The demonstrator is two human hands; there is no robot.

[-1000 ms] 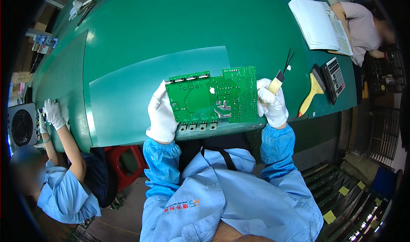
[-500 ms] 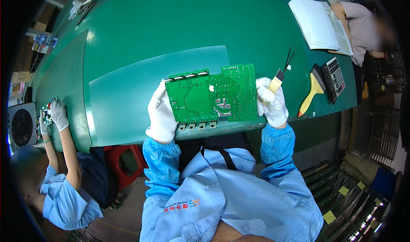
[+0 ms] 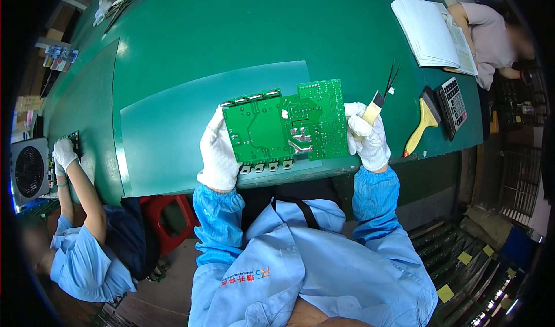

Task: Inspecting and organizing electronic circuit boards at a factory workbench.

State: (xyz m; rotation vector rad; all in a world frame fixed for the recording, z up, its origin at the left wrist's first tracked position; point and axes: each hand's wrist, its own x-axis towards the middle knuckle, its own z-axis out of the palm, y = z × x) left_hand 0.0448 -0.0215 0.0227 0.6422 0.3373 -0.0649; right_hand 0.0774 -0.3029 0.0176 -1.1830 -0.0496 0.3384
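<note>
Left hand (image 3: 217, 156) and right hand (image 3: 370, 145), centre of frame: white gloves (image 3: 378, 155). Sleeve covers (image 3: 218, 226), below: bright blue, crinkled, gathered. Shirt (image 3: 329, 263), lower centre: pale blue, seamed; red, orange and blue chest marking (image 3: 248, 276). Strap (image 3: 309, 216): black, narrow.

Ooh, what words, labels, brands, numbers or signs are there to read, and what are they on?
Work shirt: red lettering beside an orange-and-blue logo on the chest; not copied out here.
Calculator: key markings, too small to read.
Circuit board: tiny pale markings, too small to read.
Yellow paper tags: too small to tell if anything's written.
</note>
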